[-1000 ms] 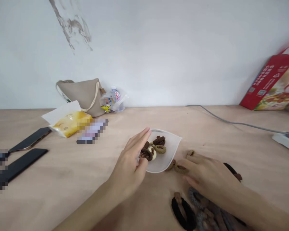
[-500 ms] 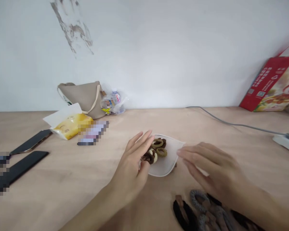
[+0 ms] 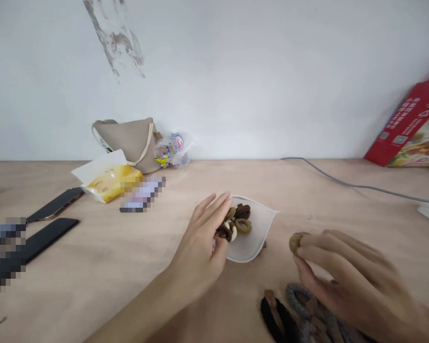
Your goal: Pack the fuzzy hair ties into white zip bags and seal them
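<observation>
- Step in hand: your right hand pinches one knitted hair tie, while your left hand stays at a small pile of hair ties on a translucent plastic pouch.
- Next move: keep a firm pinch on that tie, as it sits right at your fingertips, judging by its hold.
- Right fingers: half closed, with the tie held at their tips, at 9 o'clock from your right hand.
- Left fingers: curled against the pile's 8 o'clock side; you cannot tell whether they grip any tie.
- More hair ties lie on the table at 7 o'clock from your right hand, apart from the pouch.
- A phone lies well off at 10 o'clock from your left hand.
</observation>
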A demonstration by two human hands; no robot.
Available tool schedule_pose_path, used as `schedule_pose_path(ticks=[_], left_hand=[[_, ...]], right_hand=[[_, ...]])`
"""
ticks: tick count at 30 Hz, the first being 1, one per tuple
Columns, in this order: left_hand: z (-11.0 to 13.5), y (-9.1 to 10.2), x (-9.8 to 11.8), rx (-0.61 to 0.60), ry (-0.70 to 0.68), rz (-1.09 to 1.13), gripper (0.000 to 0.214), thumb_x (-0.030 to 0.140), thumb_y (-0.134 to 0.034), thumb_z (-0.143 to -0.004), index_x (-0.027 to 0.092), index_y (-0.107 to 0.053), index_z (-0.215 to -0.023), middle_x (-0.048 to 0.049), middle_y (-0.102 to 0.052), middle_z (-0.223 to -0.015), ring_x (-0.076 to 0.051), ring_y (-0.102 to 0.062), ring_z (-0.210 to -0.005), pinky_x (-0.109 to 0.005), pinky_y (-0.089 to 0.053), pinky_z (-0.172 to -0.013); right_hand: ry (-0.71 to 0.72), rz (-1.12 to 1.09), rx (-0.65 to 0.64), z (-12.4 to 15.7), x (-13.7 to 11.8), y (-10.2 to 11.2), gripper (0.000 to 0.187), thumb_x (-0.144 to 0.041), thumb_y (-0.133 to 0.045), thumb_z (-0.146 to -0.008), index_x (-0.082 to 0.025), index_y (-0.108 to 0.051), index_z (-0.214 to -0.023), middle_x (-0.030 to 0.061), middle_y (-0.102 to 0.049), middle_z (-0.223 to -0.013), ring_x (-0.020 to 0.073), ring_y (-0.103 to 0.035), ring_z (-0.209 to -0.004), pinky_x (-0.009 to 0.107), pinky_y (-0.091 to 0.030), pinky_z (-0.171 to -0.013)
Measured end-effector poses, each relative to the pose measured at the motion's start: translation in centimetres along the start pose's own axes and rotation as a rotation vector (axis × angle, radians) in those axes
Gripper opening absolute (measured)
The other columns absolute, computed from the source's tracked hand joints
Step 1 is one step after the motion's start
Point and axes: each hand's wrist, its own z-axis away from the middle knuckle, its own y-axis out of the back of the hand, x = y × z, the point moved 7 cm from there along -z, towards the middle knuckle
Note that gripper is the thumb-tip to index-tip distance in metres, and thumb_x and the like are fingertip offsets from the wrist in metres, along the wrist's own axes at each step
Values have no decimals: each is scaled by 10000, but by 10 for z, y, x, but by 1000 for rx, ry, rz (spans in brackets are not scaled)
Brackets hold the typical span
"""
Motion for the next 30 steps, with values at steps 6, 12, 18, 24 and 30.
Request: schedule_pose_path(ticks=[6,12,18,24,30], left_hand=[[0,3,0,-13,31,53,648,67,-383,-769,214,-363,-1400,0,-339,-1482,-234,-208,-1394,-448,-229,-1141],[2,4,-4,-24,44,41,634,69,-324,-814,247,-315,-1423,45,-306,-1495,-219,-156,-1408,-438,-197,-1152],[3,2,-4,-36,50,-1,653,56,-314,-821,273,-274,-1436,64,-280,-1503,-214,-118,-1416,-451,-190,-1150],[3,-1,-3,-44,30,11,697,48,-344,-785,281,-269,-1438,61,-274,-1506,-237,-126,-1414,-466,-204,-1145],[1,-2,-3,-48,45,-2,677,52,-335,-787,238,-285,-1435,44,-283,-1504,-227,-135,-1412,-461,-214,-1143]], right_hand=[[92,-132,-63,-31,-21,-2,216,-60,-392,-884,-170,-573,-926,73,-648,-965,185,-582,-774,331,-455,-694],[-60,-98,-410,-14,0,-59,205,-38,-432,-834,-192,-566,-840,22,-620,-791,189,-537,-673,318,-395,-593],[79,-166,-488,-7,-14,-67,207,-75,-414,-848,-193,-583,-864,36,-648,-860,200,-574,-766,327,-446,-647],[277,-121,-75,-18,-36,5,361,-146,-274,-955,-224,-613,-859,29,-691,-870,158,-598,-700,303,-492,-641],[73,-140,-167,-28,-13,-5,284,-72,-348,-908,-155,-611,-976,76,-670,-944,178,-614,-746,310,-489,-617]])
